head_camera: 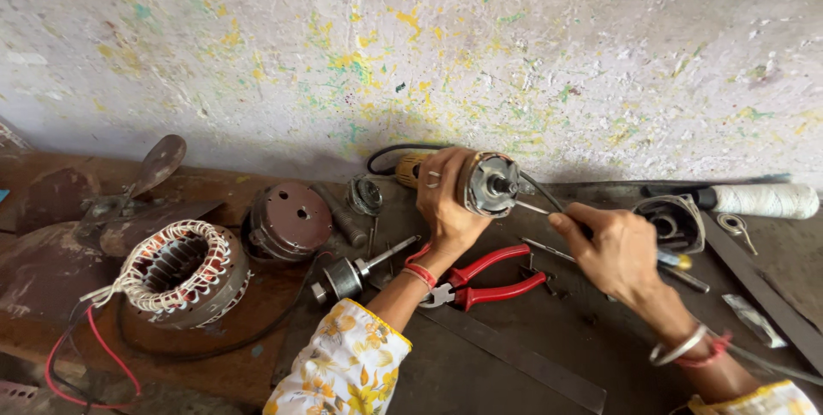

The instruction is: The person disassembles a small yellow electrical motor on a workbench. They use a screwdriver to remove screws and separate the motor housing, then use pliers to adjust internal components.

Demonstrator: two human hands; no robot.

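My left hand grips a cylindrical motor part with a metal end and shaft, held off the bench near the wall. My right hand holds a screwdriver whose thin metal tip points at the motor's end face; its blue and yellow handle end shows behind the fingers. Red-handled pliers lie on the bench under my left wrist. A rotor with a shaft lies to the left of the pliers.
A wound stator with white and red wires sits at left beside a brown round motor cover. A dark motor housing, a white-wrapped roll, a metal strip and fan blades crowd the worn bench.
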